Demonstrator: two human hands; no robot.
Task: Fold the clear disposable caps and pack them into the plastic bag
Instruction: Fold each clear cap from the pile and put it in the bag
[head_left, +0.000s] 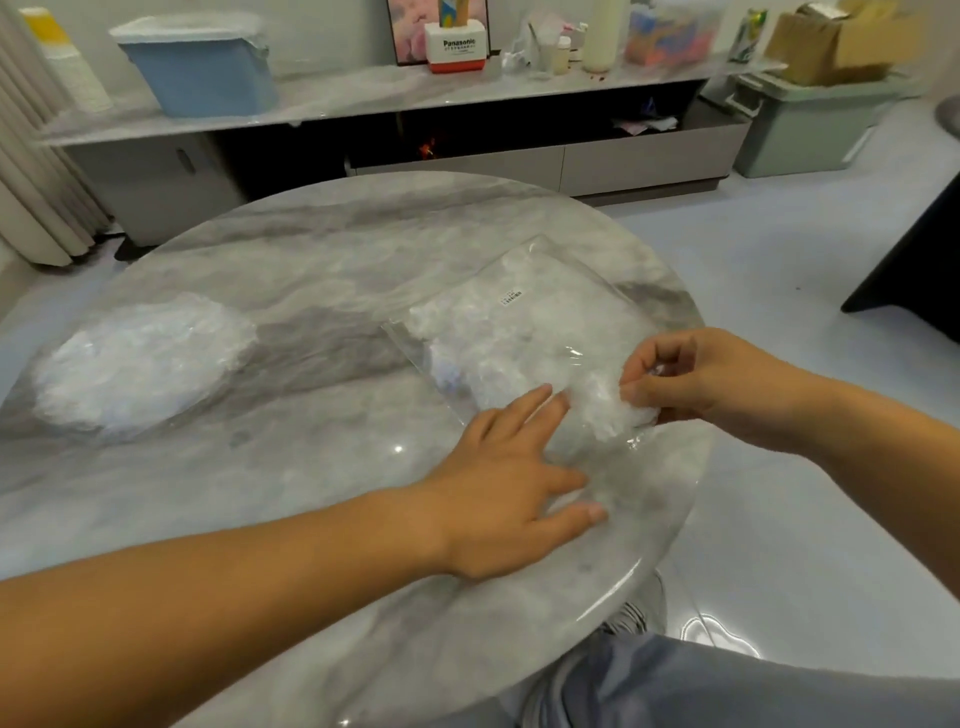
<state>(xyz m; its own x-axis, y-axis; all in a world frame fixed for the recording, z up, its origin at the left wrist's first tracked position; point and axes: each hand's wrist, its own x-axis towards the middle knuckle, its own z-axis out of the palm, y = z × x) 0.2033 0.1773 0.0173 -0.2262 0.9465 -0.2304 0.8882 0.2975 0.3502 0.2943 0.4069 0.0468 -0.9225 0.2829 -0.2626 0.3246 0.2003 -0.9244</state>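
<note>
At the worktop's right, your right hand pinches a flimsy cap; left hand, flat, pins the slippery plastic bag

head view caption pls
Right hand pinches a clear cap at the near end of the bag; left hand rests on it.

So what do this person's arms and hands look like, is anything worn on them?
Nothing is worn on them that shows. The left hand and right hand have no gloves, rings, watch or bracelet. The left forearm and right forearm are uncovered too, with no sleeve in sight. The nails that show look short and unpainted.
</note>
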